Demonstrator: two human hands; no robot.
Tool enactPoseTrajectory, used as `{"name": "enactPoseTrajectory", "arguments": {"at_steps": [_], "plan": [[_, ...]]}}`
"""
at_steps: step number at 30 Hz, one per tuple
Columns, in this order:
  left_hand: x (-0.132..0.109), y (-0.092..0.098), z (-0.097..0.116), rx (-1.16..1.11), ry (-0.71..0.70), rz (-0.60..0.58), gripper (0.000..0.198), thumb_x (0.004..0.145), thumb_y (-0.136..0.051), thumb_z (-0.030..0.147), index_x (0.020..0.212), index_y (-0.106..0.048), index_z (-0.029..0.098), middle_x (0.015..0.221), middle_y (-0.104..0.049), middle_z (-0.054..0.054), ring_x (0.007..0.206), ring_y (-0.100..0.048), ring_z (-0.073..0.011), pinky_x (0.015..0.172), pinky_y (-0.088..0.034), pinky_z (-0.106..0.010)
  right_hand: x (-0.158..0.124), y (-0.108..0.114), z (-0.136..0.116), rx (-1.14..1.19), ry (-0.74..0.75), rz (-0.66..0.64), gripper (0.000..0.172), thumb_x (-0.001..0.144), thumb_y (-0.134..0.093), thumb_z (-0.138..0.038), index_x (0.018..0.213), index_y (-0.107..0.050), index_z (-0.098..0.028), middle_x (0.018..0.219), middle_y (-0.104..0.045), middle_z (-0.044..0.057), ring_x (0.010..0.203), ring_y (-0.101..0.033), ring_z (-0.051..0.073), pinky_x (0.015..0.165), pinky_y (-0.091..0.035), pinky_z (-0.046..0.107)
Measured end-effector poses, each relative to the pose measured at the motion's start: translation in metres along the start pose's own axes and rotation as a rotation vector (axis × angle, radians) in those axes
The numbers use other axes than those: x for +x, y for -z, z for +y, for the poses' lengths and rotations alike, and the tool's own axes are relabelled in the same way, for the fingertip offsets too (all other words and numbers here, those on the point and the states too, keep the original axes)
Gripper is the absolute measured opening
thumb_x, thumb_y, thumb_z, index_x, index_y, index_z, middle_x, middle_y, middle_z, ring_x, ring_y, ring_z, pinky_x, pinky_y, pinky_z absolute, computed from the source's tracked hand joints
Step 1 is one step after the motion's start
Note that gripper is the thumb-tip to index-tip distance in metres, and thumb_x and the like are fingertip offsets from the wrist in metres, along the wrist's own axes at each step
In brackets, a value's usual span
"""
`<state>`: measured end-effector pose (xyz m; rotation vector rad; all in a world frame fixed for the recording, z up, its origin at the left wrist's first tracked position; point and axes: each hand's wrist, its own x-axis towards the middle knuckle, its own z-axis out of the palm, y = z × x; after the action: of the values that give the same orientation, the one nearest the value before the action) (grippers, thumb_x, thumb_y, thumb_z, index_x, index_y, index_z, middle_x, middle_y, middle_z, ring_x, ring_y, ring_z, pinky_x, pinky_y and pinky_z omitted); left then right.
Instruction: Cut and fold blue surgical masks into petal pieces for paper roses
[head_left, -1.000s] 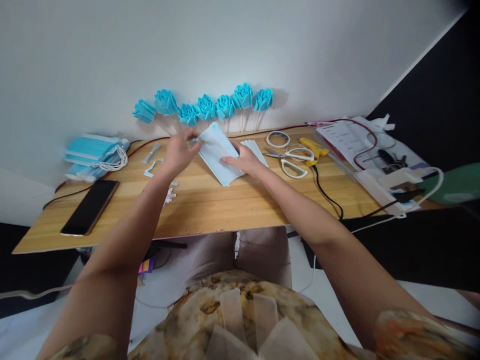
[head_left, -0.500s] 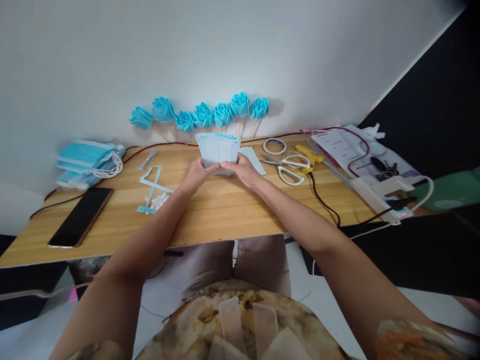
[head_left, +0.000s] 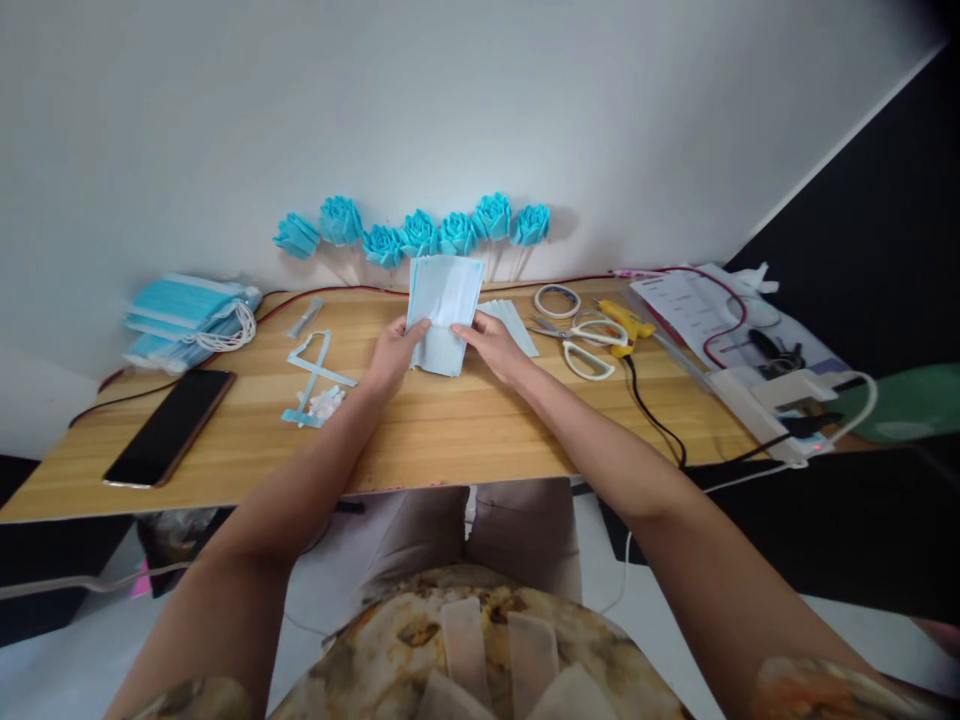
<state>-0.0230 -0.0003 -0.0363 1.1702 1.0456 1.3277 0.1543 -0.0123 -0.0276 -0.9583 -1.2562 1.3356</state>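
My left hand (head_left: 396, 350) and my right hand (head_left: 489, 343) both pinch a pale blue face mask sheet (head_left: 444, 310) and hold it upright over the middle of the wooden desk (head_left: 465, 420). The left hand grips its left edge, the right hand its right edge. Just right of the sheet lies a small stack of cut mask pieces (head_left: 514, 322). Behind the sheet, several blue fabric roses (head_left: 420, 230) on sticks lean against the white wall.
A stack of blue masks (head_left: 187, 315) sits at the far left, a black phone (head_left: 169, 425) in front of it. Trimmed mask strips (head_left: 311, 375) lie left of my hands. Scissors (head_left: 581, 335), a tape ring (head_left: 556, 300), a yellow glue gun (head_left: 626, 320) and cables lie to the right.
The mask sheet lay flat on the desk a second ago. Both hands lifted it and now hold it upright, turned a little; the trimmed strips stay on the desk to the left.
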Motion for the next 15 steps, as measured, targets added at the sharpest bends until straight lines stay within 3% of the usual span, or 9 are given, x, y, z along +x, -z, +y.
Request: {"name": "enactPoseTrajectory", "arguments": {"at_steps": [4,6,9,11,13,15], "plan": [[-0.002,0.006,0.015,0.016,-0.007,-0.021,0.048,0.065,-0.083,0.056,0.089,-0.071,0.016,0.082,-0.076,-0.005,0.072,-0.066,-0.02,0.066,-0.055,-0.031,-0.001,0.001,-0.008,-0.082,-0.015,-0.015,0.043,0.066,-0.084,-0.056,0.082,-0.071,-0.018,0.073,-0.07,0.0,0.07,-0.063,0.017,0.064,-0.055,0.031],[-0.021,0.013,0.037,0.16,-0.11,-0.066,0.046,0.076,-0.077,0.057,0.099,-0.074,0.017,0.097,-0.079,-0.008,0.087,-0.071,-0.0247,0.075,-0.058,-0.035,-0.003,0.003,-0.013,-0.095,0.0,-0.042,0.044,0.067,-0.085,-0.057,0.081,-0.07,-0.018,0.071,-0.069,0.0,0.066,-0.061,0.016,0.062,-0.054,0.03],[-0.082,0.025,0.078,0.384,-0.372,-0.113,0.051,0.089,-0.071,0.05,0.134,-0.068,0.026,0.136,-0.072,-0.007,0.126,-0.065,-0.0297,0.107,-0.053,-0.045,-0.004,0.007,-0.016,-0.088,0.003,-0.102,0.045,0.069,-0.083,-0.058,0.086,-0.071,-0.018,0.076,-0.071,0.001,0.068,-0.062,0.016,0.064,-0.053,0.03],[-0.134,0.03,0.094,0.432,-0.372,-0.211,0.045,0.096,-0.065,0.045,0.14,-0.065,0.034,0.143,-0.069,-0.004,0.134,-0.062,-0.0284,0.116,-0.047,-0.046,-0.004,0.009,-0.014,-0.173,-0.017,-0.121,0.039,0.073,-0.081,-0.054,0.086,-0.071,-0.019,0.072,-0.069,0.0,0.064,-0.061,0.015,0.061,-0.051,0.029],[-0.179,0.029,0.088,0.392,-0.206,-0.605,0.04,0.101,-0.059,0.043,0.14,-0.065,0.042,0.138,-0.072,-0.001,0.129,-0.067,-0.0235,0.113,-0.05,-0.04,-0.003,0.011,-0.009,-0.315,-0.047,-0.13,0.03,0.076,-0.079,-0.047,0.082,-0.071,-0.019,0.063,-0.064,-0.002,0.057,-0.057,0.015,0.056,-0.048,0.029],[-0.207,0.024,0.056,0.316,0.035,-1.029,0.042,0.101,-0.057,0.048,0.142,-0.065,0.039,0.141,-0.071,-0.002,0.129,-0.067,-0.0237,0.111,-0.052,-0.038,-0.002,0.011,-0.004,-0.39,-0.08,-0.147,0.024,0.077,-0.078,-0.041,0.084,-0.072,-0.019,0.059,-0.061,-0.003,0.052,-0.053,0.014,0.053,-0.046,0.029]]}}
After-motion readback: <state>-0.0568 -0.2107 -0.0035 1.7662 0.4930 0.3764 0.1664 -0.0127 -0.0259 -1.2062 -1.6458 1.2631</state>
